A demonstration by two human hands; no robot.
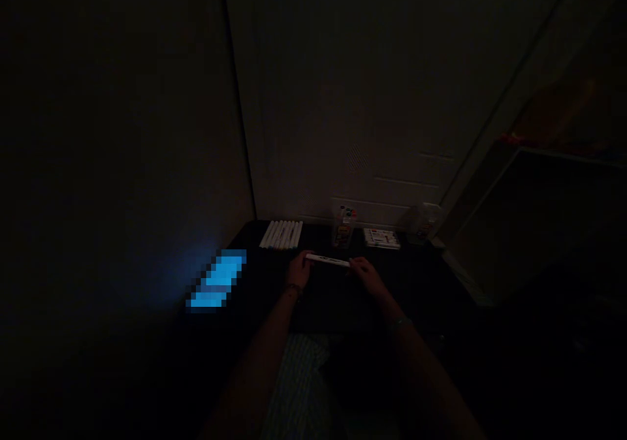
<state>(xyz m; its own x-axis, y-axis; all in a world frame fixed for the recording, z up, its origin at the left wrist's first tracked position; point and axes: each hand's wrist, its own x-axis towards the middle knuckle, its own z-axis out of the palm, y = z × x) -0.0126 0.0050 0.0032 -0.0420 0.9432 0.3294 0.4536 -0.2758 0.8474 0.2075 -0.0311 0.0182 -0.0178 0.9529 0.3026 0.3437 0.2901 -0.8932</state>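
**Marker held by both ends**

On my feed, the left hand (pixel 298 271) and right hand (pixel 365 273) have their fingers grasping opposite ends of a white marker (pixel 327 260). This steadies it level over the dark counter (pixel 333 306). Beyond the marker, a row of markers (pixel 281 234) lies side by side, within easy reach.

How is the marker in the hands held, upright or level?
Level. The marker runs sideways, its ends in the left hand and right hand.

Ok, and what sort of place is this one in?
Likely a dim room at home: a small dark table in a corner, a panelled door behind it, a row of white pens at its back edge. The left hand and right hand hold one pen between them.
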